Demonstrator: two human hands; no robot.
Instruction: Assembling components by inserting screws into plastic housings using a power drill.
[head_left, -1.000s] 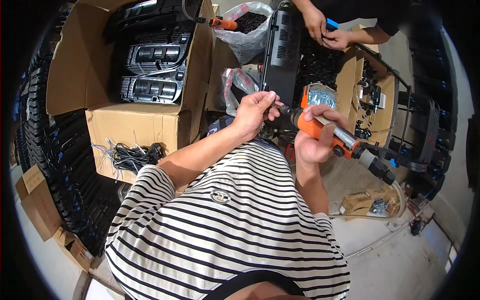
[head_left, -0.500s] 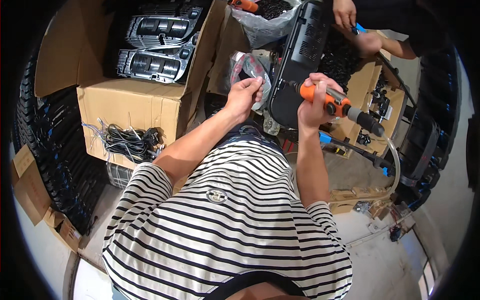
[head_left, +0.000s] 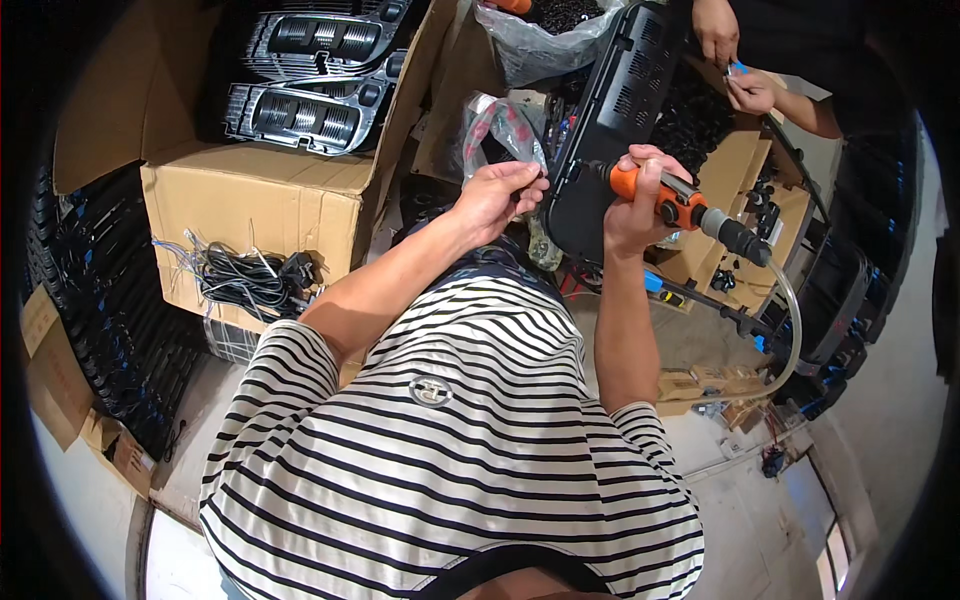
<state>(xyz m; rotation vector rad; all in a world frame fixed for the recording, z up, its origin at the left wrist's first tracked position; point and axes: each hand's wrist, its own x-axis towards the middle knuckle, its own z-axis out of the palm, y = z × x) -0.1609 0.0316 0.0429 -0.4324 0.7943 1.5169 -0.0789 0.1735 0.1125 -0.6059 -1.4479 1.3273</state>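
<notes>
My right hand (head_left: pixel 636 215) is wrapped round an orange and black power screwdriver (head_left: pixel 683 215). A clear hose (head_left: pixel 796 330) runs from its rear end. Its tip points left, at the side of a long black plastic housing (head_left: pixel 598 125) with slotted vents; whether they touch I cannot tell. My left hand (head_left: pixel 500 200) is pinched closed close to the housing's near left edge, and what lies between thumb and fingers is too small to make out. Just beyond that hand is a clear plastic bag (head_left: pixel 497 128) with red markings.
An open cardboard box (head_left: pixel 255 210) at left holds ribbed black plastic parts (head_left: pixel 300 120). Bundled black cables (head_left: pixel 255 280) hang on its front. A bag of small black pieces (head_left: pixel 550 45) stands at the back. At upper right, another person's hands (head_left: pixel 750 90) hold a small blue-tipped item.
My left hand has shifted slightly right, closer to the housing, and the screwdriver has also moved a little to the right. The other person's hands have drawn together.
</notes>
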